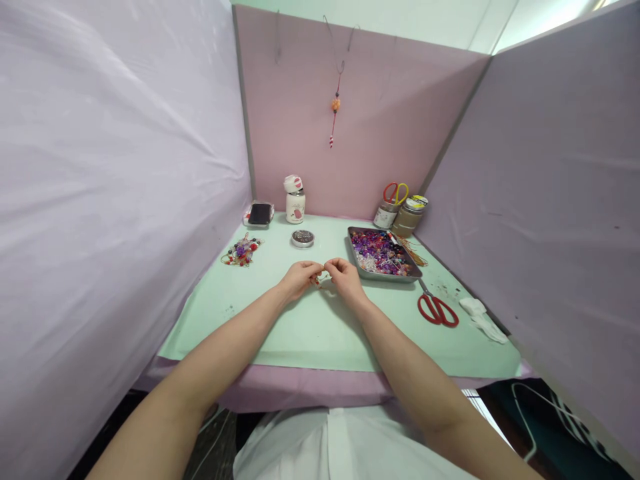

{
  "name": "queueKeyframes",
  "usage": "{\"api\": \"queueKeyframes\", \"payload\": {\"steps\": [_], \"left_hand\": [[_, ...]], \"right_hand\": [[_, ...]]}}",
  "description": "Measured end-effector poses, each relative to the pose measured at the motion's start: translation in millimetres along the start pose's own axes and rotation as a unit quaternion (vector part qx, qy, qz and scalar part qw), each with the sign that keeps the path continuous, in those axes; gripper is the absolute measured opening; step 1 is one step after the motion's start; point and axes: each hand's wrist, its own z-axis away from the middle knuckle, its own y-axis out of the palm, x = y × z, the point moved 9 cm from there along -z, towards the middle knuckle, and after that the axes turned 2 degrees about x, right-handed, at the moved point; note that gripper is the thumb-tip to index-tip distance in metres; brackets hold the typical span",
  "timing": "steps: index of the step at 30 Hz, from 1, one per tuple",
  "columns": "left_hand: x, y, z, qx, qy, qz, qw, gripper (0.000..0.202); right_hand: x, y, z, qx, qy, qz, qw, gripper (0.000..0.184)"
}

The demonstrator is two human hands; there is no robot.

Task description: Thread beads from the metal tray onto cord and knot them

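My left hand (299, 277) and my right hand (346, 277) meet over the middle of the pale green table mat (310, 327), fingers pinched together. Between the fingertips is a small beaded string (321, 278), too small to make out in detail. Just right of my right hand stands a metal tray (356, 233) filled with purple, red and clear beads. A finished-looking cluster of beaded pieces (242, 252) lies to the left of my left hand.
Red scissors (437, 310) lie right of the tray, white scraps (481, 318) beyond them. At the back stand a small round tin (303, 238), a white bottle (295, 200), a black phone (259, 214) and two jars (400, 215) holding scissors. A beaded ornament (335, 107) hangs on the pink partition.
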Motion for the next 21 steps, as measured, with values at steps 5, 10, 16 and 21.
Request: {"api": "queueKeyframes", "payload": {"steps": [5,10,16,21], "left_hand": [[1,-0.5,-2,0.009,-0.001,0.024,1.000,0.024],[3,-8.9,-6,-0.012,-0.001,0.057,0.998,0.025],[6,-9.6,-8,-0.008,-0.001,0.058,0.998,0.020],[7,-11.1,-8,-0.016,0.006,0.049,0.999,0.018]], "right_hand": [[-1,2,1,0.014,0.016,-0.020,1.000,0.027],[-4,4,-2,0.032,0.009,-0.029,0.999,0.030],[-4,5,-3,0.033,-0.009,-0.013,0.999,0.027],[-3,7,-2,0.037,0.000,-0.031,0.999,0.025]]}}
